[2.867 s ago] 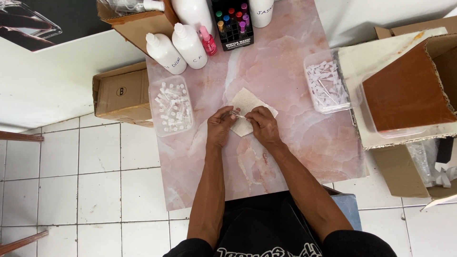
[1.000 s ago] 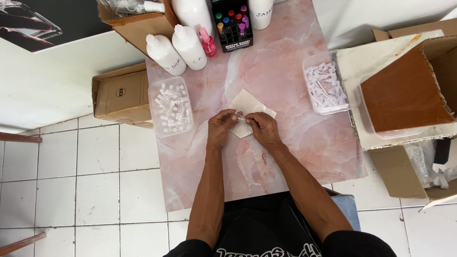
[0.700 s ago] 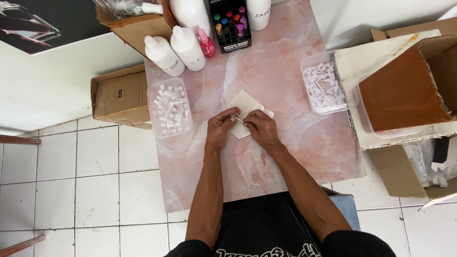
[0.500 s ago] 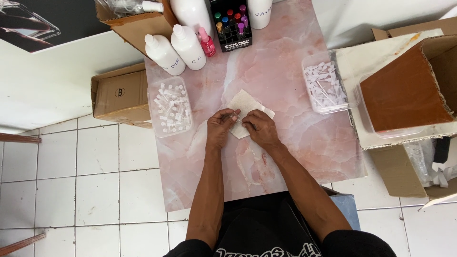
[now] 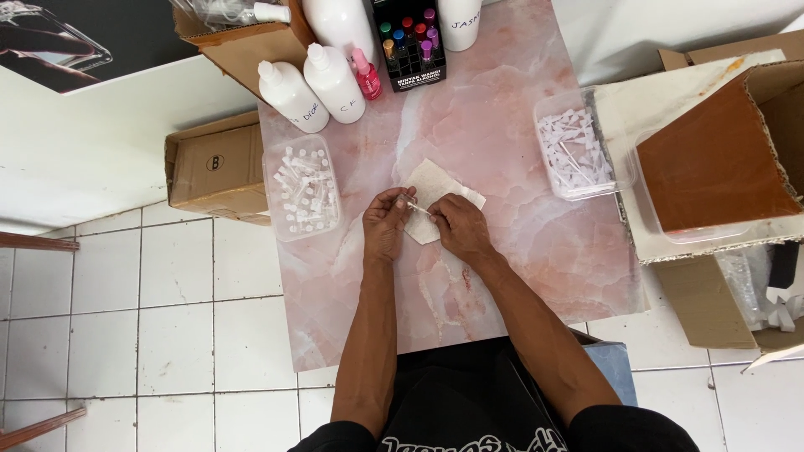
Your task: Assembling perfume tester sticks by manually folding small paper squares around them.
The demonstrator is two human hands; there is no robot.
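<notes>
- The left hand [image 5: 387,228] and the right hand [image 5: 457,228] meet over the middle of a pink marbled table [image 5: 502,276]; their fingertips pinch the two ends of a small, thin, clear tube [image 5: 416,206], held level between them; what kind of part it is is too small to tell
- The tube hangs just above a white paper tissue [image 5: 435,191] that lies flat on the table, touching both hands
- To the left, near the table edge, a clear tray of small clear vials [image 5: 301,194]; to the right, a clear tray of small white plastic pieces [image 5: 574,149]; both well apart from the hands
- At the far edge stand two white squeeze bottles [image 5: 311,88], a small pink bottle [image 5: 366,77] and a black rack of coloured vials [image 5: 410,43]
- Judged from the grip, the step in hand looks like joining or seating two tiny parts; the next move would call for a steady, straight push with light force, keeping the piece over the tissue
</notes>
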